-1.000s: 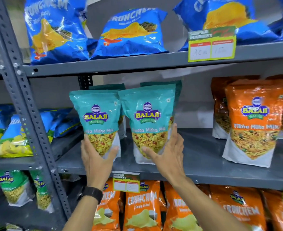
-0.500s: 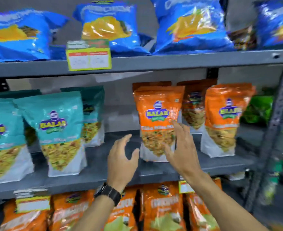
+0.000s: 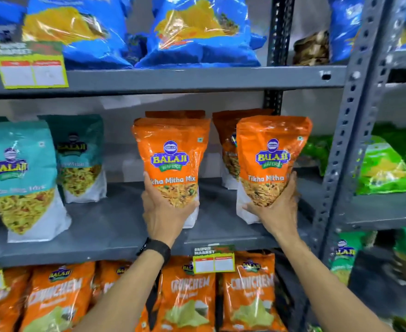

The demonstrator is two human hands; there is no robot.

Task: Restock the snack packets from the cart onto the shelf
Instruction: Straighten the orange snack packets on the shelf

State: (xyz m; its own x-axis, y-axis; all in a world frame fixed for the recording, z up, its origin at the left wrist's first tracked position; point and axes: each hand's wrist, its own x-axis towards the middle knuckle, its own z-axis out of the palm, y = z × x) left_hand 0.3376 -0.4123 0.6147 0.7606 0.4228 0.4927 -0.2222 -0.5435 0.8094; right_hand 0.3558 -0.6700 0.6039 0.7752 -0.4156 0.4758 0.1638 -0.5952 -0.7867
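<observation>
Head view: we saw left hand (image 3: 165, 212) wrapped round lower part of left orange packet (image 3: 172, 161), right hand (image 3: 277, 207) cupped round right orange packet (image 3: 272, 161); both packets upright on middle shelf (image 3: 115, 224), teal packets (image 3: 20, 173) well apart at left

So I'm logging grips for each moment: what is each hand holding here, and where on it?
Left hand grips the lower part of one orange Tikha Mitha Mix pouch; right hand cups the lower right corner of a second orange pouch.

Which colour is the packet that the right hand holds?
Orange, white at the bottom: packet, right hand, head view.
</observation>
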